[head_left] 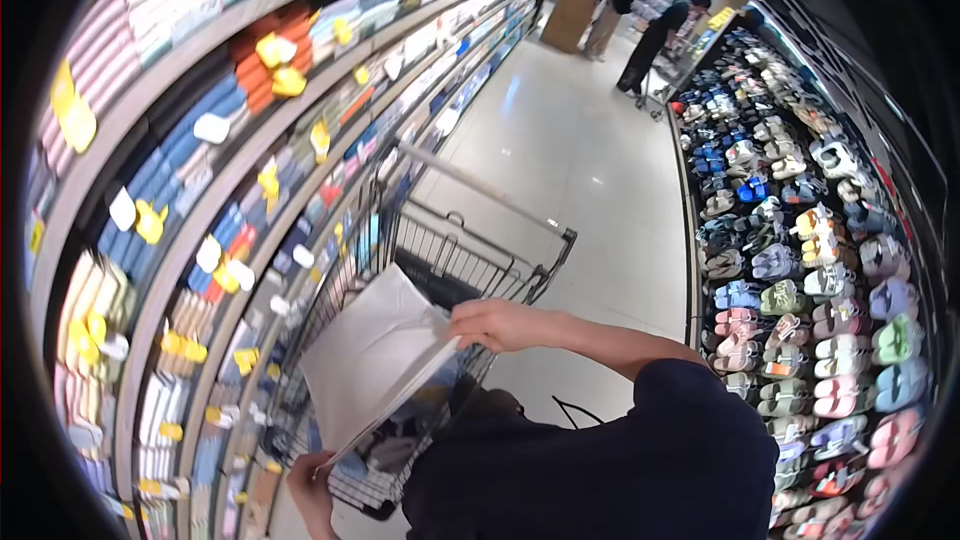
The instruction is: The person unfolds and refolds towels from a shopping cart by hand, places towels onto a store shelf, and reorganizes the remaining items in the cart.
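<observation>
A large, flat, off-white item (375, 340) with creased surfaces and a straight edge is tilted over a wire shopping cart (465, 230). It looks like a folded sheet or soft bag; its exact kind is unclear. My right hand (498, 325) is closed on its upper right corner. At the lower corner, my left hand (312, 488) grips the edge, with some fingers hidden. Beneath the item, dark and bluish things (400, 440) lie in the cart, too blurred to name.
Shelves with stacked towels (170, 210) and yellow tags run along my left. A rack of sandals and slippers (790, 290) lines the right. Up the tiled aisle (560, 130), one person (615, 5) stands, and another person (660, 40) is beside a cart (652, 100).
</observation>
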